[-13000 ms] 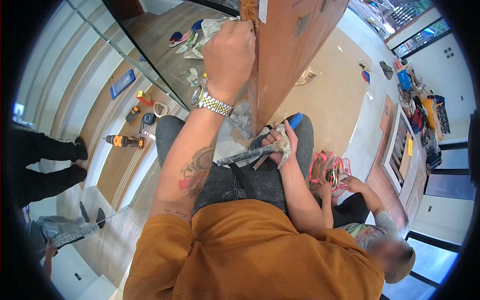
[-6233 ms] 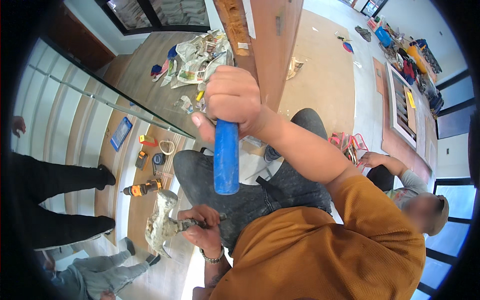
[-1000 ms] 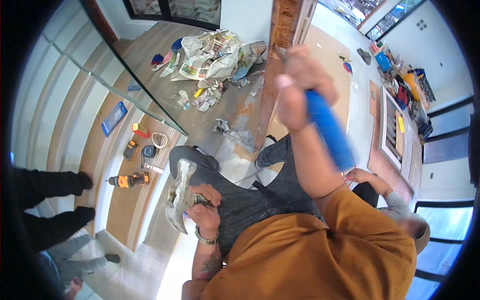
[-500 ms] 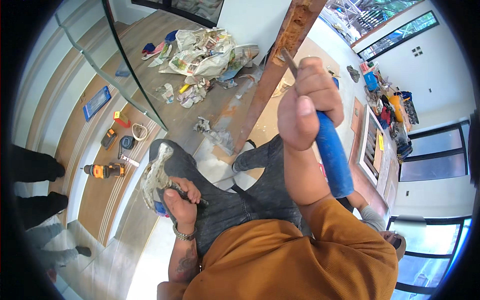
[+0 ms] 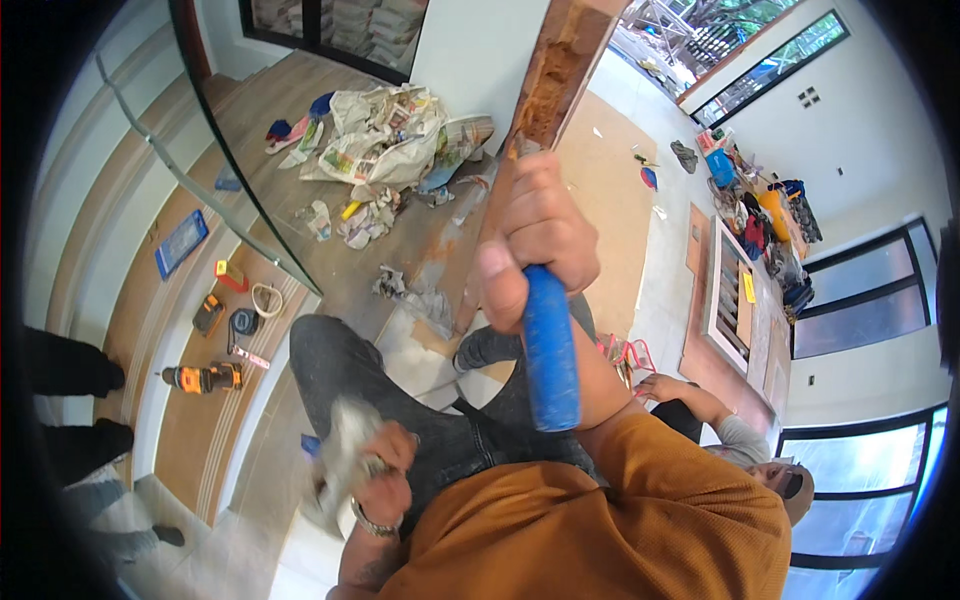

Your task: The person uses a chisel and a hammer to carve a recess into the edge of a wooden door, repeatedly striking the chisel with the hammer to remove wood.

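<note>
My right hand (image 5: 545, 235) is wrapped round the blue handle of a chisel (image 5: 552, 350), thumb along its side. The blade, mostly hidden by my fingers, points up at the wooden post (image 5: 560, 75), which has a rough gouged recess. Its tip appears to meet the wood at the recess's lower end. Low on the left, by my thigh, my left hand (image 5: 385, 470) grips a whitish crusted tool (image 5: 345, 445). Motion blurs that tool, and its exact kind cannot be made out.
Stair treads on the left hold a cordless drill (image 5: 203, 377), a tape measure (image 5: 243, 321) and a battery pack (image 5: 208, 314) beside a glass panel (image 5: 215, 200). Crumpled sacking and paper (image 5: 385, 135) lie beyond. Another person (image 5: 740, 435) sits at the right, near a framed panel (image 5: 730, 290).
The chisel and my right hand have shifted left and lower, and the handle now stands more upright. My left hand and its tool have dropped lower. The whole view has turned slightly.
</note>
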Available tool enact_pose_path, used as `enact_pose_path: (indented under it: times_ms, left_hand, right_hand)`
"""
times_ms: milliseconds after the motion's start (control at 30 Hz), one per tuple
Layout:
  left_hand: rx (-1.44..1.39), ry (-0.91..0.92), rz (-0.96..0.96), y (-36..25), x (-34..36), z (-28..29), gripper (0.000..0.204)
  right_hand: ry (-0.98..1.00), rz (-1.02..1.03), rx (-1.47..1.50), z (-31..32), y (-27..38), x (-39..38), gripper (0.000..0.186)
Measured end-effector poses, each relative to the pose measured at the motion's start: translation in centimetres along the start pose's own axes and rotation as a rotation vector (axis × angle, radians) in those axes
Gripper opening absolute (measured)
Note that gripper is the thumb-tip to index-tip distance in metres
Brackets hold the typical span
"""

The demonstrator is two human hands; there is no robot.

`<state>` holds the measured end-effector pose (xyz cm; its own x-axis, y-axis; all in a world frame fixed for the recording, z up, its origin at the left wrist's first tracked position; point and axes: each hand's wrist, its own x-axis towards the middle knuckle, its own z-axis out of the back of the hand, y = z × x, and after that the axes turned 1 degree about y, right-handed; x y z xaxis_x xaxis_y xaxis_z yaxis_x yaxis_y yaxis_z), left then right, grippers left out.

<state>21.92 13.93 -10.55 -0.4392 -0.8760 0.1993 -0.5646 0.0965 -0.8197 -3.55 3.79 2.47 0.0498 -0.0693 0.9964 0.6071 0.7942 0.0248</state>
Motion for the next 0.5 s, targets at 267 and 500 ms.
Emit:
enact_pose_path:
  times_ms: [267, 500]
  left_hand:
    - [0.515, 0.288, -0.628, -2.8, 1.6, -3.7, 0.028]
    - [0.505, 0.337, -0.571, -1.7, 1.5, -3.0, 0.033]
  right_hand:
    - [0.13, -0.103, -0.027, 0.0, 0.6, -0.3, 0.022]
    - [0.123, -0.089, 0.008, 0.1, 0.4, -0.3, 0.022]
